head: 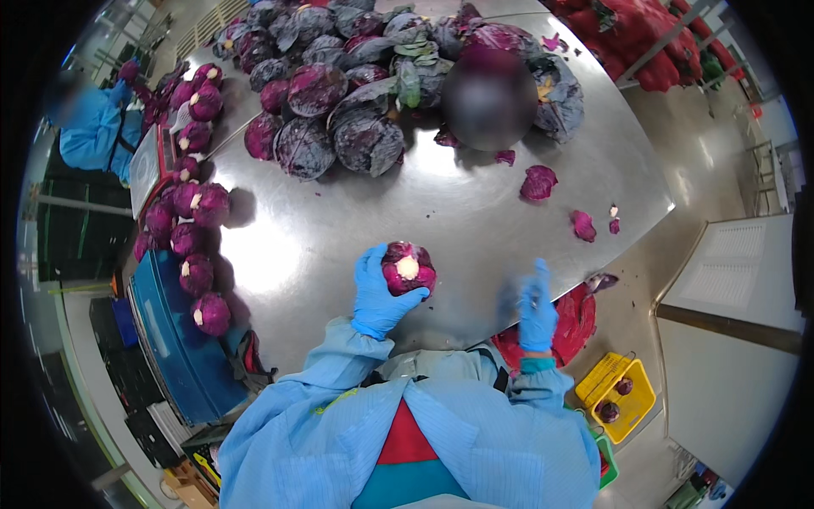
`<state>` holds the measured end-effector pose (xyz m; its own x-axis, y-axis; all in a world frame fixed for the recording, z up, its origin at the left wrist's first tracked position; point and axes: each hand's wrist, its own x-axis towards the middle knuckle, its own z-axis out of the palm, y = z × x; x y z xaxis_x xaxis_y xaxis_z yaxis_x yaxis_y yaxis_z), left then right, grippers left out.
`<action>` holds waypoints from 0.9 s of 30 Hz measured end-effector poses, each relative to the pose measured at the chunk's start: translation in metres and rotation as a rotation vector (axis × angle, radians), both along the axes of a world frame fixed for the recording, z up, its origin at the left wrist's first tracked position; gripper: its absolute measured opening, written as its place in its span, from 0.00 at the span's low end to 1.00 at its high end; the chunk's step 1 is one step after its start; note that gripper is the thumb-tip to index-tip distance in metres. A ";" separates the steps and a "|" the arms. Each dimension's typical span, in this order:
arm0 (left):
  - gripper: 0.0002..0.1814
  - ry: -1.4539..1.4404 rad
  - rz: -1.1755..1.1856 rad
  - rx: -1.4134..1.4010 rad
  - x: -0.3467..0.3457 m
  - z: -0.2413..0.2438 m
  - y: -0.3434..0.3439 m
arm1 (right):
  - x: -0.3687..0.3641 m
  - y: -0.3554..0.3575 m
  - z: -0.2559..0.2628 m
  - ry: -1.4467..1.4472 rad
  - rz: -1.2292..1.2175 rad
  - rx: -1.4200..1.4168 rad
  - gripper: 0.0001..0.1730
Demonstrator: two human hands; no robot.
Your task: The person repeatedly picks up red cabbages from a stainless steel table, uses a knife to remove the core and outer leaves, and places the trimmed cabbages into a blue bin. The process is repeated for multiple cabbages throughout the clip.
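Observation:
My left hand [379,296], in a blue glove, holds a trimmed red cabbage [410,270] just above the steel table, its pale cut stem end facing up. To the right, near the table's edge, my right hand [537,312] is raised in a blue glove; something blurred and dark is beside its fingers, perhaps a blade, and I cannot make it out. A heap of untrimmed red cabbages [369,143] with dark outer leaves lies across the far side. Trimmed red cabbages [197,273] stand in a row along the left. Loose purple leaves [538,182] lie at the right.
A scale [145,172] and a blue container [181,343] stand at the left. Beyond them is a co-worker in blue [92,130]. Below the table's right edge are a red bag [575,324] and a yellow basket [641,407] with cabbages. Red net sacks [636,48] are at the upper right.

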<state>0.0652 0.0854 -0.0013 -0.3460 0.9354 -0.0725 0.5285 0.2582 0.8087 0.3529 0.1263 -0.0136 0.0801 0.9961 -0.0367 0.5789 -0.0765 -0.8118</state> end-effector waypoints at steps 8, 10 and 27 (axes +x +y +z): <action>0.70 0.151 -0.129 -0.097 0.007 -0.014 0.027 | -0.093 0.024 -0.010 -0.204 0.565 -0.129 0.29; 0.71 0.029 -0.138 -0.117 -0.003 -0.018 0.027 | -0.093 0.034 -0.025 -0.126 0.619 -0.129 0.29; 0.68 0.088 -0.170 -0.165 -0.006 -0.010 0.038 | -0.108 0.092 -0.034 -0.041 0.912 -0.272 0.34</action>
<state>0.0597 0.1233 -0.0110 -0.1961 0.9588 -0.2056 0.6418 0.2840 0.7123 0.2449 0.2184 -0.0478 -0.7171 0.6335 -0.2905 0.5363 0.2354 -0.8106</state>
